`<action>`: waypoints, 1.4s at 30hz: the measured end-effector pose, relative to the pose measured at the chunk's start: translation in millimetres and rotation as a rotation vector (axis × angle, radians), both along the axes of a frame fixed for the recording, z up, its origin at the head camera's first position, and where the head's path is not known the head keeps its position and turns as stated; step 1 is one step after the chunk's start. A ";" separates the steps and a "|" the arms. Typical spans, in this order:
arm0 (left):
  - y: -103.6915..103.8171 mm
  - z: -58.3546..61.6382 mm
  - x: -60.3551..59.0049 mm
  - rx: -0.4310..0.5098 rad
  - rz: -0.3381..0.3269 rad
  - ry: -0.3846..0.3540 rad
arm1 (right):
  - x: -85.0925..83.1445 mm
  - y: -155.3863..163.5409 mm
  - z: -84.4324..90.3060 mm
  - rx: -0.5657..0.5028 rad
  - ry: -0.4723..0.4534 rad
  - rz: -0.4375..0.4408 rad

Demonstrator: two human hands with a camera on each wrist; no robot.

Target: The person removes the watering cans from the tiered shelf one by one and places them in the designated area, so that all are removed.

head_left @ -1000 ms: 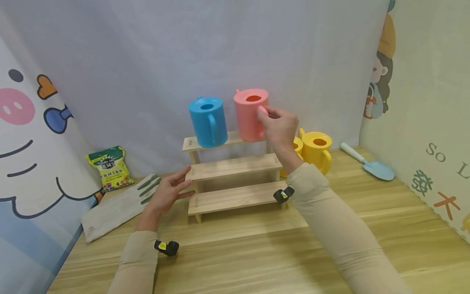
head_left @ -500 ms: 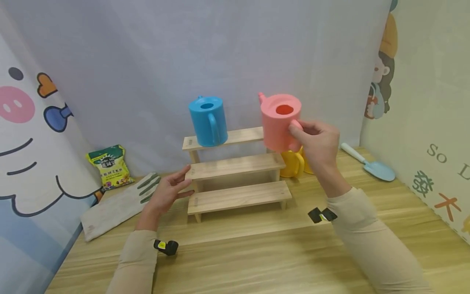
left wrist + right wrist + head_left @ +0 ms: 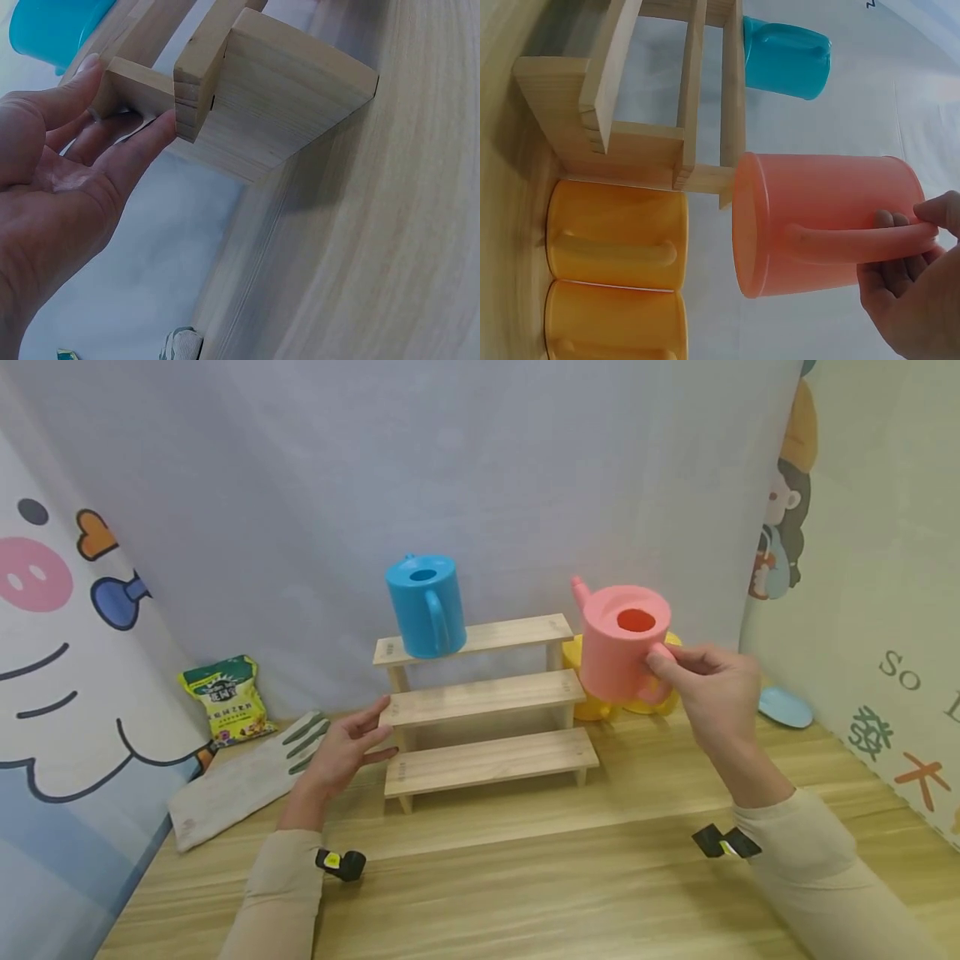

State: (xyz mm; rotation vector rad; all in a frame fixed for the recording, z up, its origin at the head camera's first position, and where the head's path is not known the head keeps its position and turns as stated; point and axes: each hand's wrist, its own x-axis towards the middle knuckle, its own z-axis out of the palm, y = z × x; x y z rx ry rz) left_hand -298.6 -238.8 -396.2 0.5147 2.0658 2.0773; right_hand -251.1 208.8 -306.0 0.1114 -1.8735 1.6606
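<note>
My right hand (image 3: 708, 697) grips the handle of a pink watering can (image 3: 618, 643), which is held upright to the right of a three-tier wooden shelf (image 3: 487, 700). In the right wrist view the thumb and fingers wrap the top end of the pink handle. My left hand (image 3: 341, 756) holds the left end of the shelf; the left wrist view shows the thumb on the middle plank's edge and the fingers beneath. A blue watering can (image 3: 426, 610) stands on the top tier. Two yellow watering cans (image 3: 619, 232) stand side by side beyond the shelf's right end, partly hidden in the head view.
A glove (image 3: 240, 793) with green fingertips lies left of the shelf, beside a green and yellow packet (image 3: 228, 702). A light blue trowel (image 3: 786, 707) lies near the right wall, its handle hidden by my right hand. A curtain (image 3: 487, 468) hangs behind.
My right hand has lifted the pink watering can off the top tier and carried it right, down and nearer. The left hand stays at the shelf.
</note>
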 end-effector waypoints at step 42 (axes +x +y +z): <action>3.0 10.9 7.4 -0.020 -0.020 0.007 | 27.3 27.7 -74.0 0.018 -0.410 0.247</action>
